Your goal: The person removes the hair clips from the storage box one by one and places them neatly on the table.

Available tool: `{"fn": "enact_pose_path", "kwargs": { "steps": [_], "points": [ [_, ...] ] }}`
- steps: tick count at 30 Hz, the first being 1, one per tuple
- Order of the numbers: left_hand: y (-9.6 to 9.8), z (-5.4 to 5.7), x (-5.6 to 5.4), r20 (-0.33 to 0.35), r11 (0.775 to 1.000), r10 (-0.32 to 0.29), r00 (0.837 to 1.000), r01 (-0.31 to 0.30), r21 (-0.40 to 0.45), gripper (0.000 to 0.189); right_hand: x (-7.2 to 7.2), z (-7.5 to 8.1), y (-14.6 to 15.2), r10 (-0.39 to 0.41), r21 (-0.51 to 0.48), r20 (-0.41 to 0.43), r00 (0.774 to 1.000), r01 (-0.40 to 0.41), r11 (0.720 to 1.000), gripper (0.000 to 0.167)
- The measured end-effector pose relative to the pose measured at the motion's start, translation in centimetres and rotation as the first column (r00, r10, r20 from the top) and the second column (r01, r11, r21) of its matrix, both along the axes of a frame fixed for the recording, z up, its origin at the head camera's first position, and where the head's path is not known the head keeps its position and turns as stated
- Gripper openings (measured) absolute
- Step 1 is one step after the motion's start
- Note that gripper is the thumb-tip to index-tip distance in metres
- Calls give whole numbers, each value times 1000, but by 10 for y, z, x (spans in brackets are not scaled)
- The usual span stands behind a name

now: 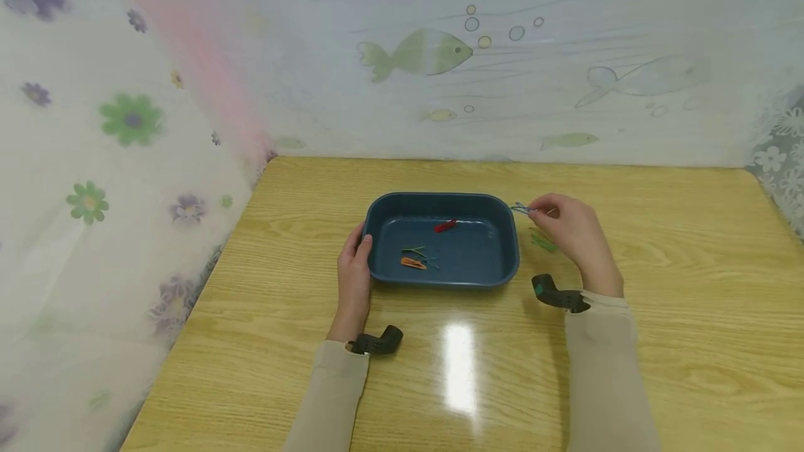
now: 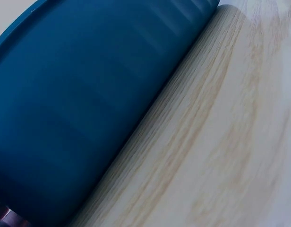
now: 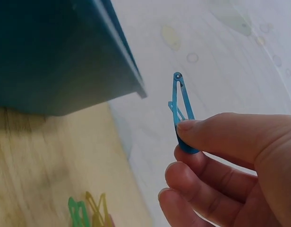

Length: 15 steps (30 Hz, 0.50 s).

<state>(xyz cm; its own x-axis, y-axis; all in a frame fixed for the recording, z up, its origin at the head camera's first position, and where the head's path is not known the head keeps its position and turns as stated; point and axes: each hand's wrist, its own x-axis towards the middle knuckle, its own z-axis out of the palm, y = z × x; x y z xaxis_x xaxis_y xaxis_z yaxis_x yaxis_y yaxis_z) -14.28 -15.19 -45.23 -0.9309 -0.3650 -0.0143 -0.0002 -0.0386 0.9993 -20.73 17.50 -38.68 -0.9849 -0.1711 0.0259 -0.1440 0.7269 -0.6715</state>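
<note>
A dark blue plastic tub (image 1: 442,283) stands on the table. My left hand (image 1: 354,274) grips its left end, thumb at the rim and fingers along the outer wall. Just off the tub's right end, my right hand (image 1: 574,232) pinches a blue snap hair clip (image 3: 175,111) between thumb and fingertips. That clip's narrow end points up and its inner tongue stands out, in the right wrist view. Inside the tub lie a red clip (image 1: 445,226), an orange clip (image 1: 412,264), a green clip (image 1: 412,250) and a blue one (image 1: 433,263).
Beneath the right hand, green clips (image 3: 79,212) and a yellow clip (image 3: 99,210) lie on the wooden table (image 1: 251,312) beside the tub. A patterned curtain (image 1: 515,103) hangs behind the table's far edge, and a flowered one along the left.
</note>
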Motion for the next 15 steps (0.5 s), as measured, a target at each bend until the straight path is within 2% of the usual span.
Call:
{"fn": "enact_pose_path", "kwargs": {
  "steps": [8,15],
  "points": [
    [0,0,-1,-17,1000,-6,1000,6,1,35,-5,-11,2,-6,18,-4,1000,6,1000,26],
    [-1,-1,-1,-16,1000,-3,1000,3,-5,34,-8,-20,3,-21,26,28,999,20,999,24]
  ]
}}
